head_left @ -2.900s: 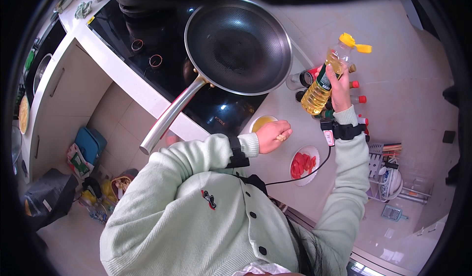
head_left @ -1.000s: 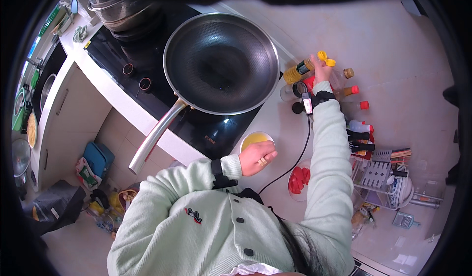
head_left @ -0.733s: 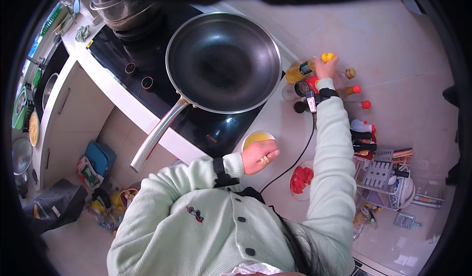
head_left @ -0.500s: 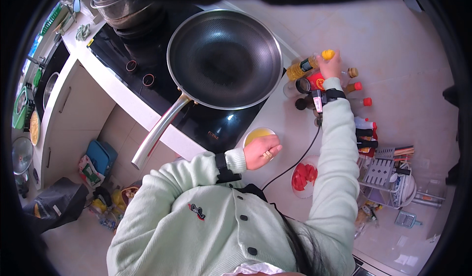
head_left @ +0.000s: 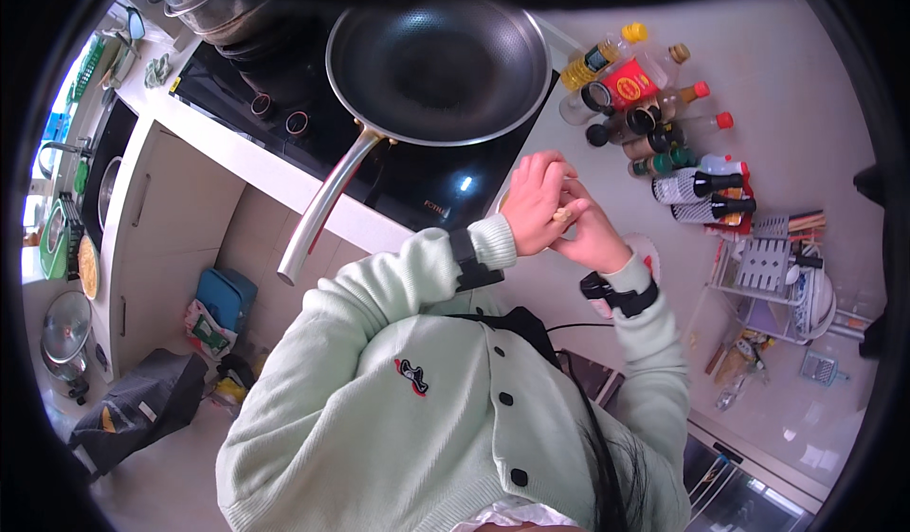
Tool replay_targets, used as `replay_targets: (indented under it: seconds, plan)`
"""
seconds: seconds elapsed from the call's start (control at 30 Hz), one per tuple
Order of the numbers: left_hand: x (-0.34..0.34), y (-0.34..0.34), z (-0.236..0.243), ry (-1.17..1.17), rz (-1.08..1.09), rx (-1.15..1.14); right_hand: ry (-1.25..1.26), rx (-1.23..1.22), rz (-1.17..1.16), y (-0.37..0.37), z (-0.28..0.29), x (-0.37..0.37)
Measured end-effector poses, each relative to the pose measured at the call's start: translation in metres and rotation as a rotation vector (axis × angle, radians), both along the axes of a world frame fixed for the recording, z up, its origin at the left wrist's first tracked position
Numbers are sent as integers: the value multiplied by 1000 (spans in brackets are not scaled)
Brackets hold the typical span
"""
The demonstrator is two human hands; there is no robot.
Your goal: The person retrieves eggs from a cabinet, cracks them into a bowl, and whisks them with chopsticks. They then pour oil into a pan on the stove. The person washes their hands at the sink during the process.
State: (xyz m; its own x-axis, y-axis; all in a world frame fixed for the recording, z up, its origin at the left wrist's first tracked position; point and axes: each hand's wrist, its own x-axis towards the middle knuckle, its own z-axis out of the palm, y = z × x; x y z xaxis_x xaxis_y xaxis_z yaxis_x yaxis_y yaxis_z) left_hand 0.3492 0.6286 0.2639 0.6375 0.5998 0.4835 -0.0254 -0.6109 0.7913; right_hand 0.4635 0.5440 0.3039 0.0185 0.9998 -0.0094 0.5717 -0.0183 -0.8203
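Observation:
Over the counter, my left hand and my right hand meet, the left partly covering the right's fingers. My left hand is closed, a small pale beige thing showing at its fingers; whether it is held or worn I cannot make out. My right hand's fingers are bent against the left, and anything between them is hidden. A bowl of yellow liquid is almost wholly covered by my hands. Behind my right wrist shows the rim of a plate with red pieces. A dark frying pan rests on the black cooktop.
Right of the pan stand several seasoning bottles, among them a yellow-capped oil bottle. A dish rack with utensils and bowls is farther right. The pan's handle juts over the counter's front edge. A pot sits at the far left burner.
My right hand has let go of the yellow-capped oil bottle and come back to my left hand. My left hand has shifted up and right. The view has tilted, moving the pan higher.

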Motion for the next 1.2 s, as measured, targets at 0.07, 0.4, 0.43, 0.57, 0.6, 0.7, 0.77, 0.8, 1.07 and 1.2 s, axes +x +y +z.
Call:
replay_targets:
  seconds: [0.07, 0.4, 0.43, 0.57, 0.6, 0.7, 0.77, 0.8, 1.07, 1.2]
  plan:
    - [-3, -3, 7, 68, -3, 44, -24, 79, -137, -4, -18, -14]
    - [-199, 64, 115, 411, -502, 171, 208, 193, -592, -32, -38, -22]
    - [-231, 78, 127, 456, -477, 71, 234, 200, -597, -36, -36, -21]
    - [-321, 114, 131, 554, -37, -328, 254, 146, -670, -45, -24, -14]
    - [-330, 123, 118, 452, 32, -452, 215, 132, -687, -46, -21, -13]
    - [-337, 154, 73, 455, 18, -743, 204, 106, -733, -48, -15, -14]
    - [-330, 165, 40, 391, 8, -1058, 228, 86, -624, -45, -17, -18]
    - [-325, 169, 25, 323, -165, -1139, 276, 81, -568, -44, -18, -20]
    - [-274, 188, -9, 160, -867, -1439, 103, -93, -845, -62, -25, -32]
    - [-248, 197, -8, 110, -837, -1528, 350, 218, -983, -72, -35, -46]
